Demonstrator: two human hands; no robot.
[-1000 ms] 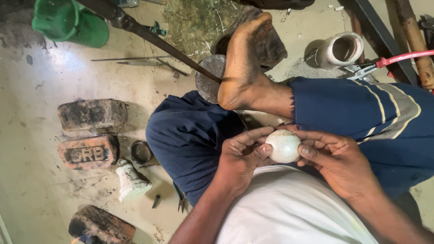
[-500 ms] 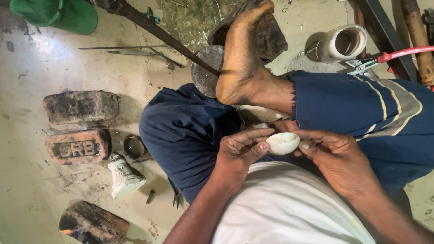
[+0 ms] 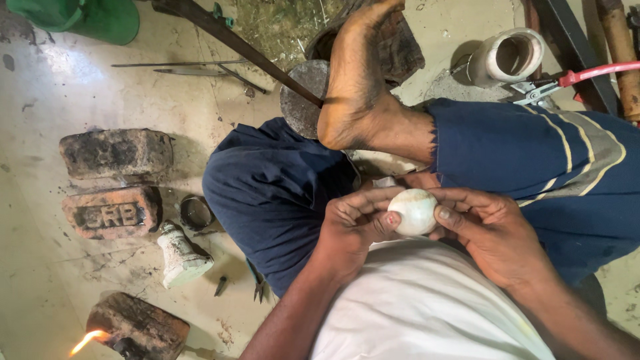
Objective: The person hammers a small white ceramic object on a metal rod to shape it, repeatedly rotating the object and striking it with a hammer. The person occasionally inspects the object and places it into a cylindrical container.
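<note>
I sit cross-legged on the floor in dark blue trousers, one bare foot (image 3: 357,80) up in front of me. Both hands hold a small white rounded piece (image 3: 415,211) over my lap. My left hand (image 3: 353,223) grips its left side with thumb and fingertips. My right hand (image 3: 490,230) cups its right side, thumb on top. The piece shows its domed outer side with a faint line across it.
Two worn bricks (image 3: 115,152) (image 3: 110,212) lie at left, with a metal ring (image 3: 196,213) and a small white bottle (image 3: 180,257) beside them. A small flame (image 3: 87,341) burns by a dark block (image 3: 139,328). A long iron rod (image 3: 240,47), a round iron block (image 3: 301,100), a white cup (image 3: 510,57), red-handled pliers (image 3: 573,79) and a green bucket (image 3: 87,19) lie farther off.
The white piece has been turned in my fingers: half a second ago its hollow, bowl-like side showed; now the domed side faces up. Both hands stayed over my lap.
</note>
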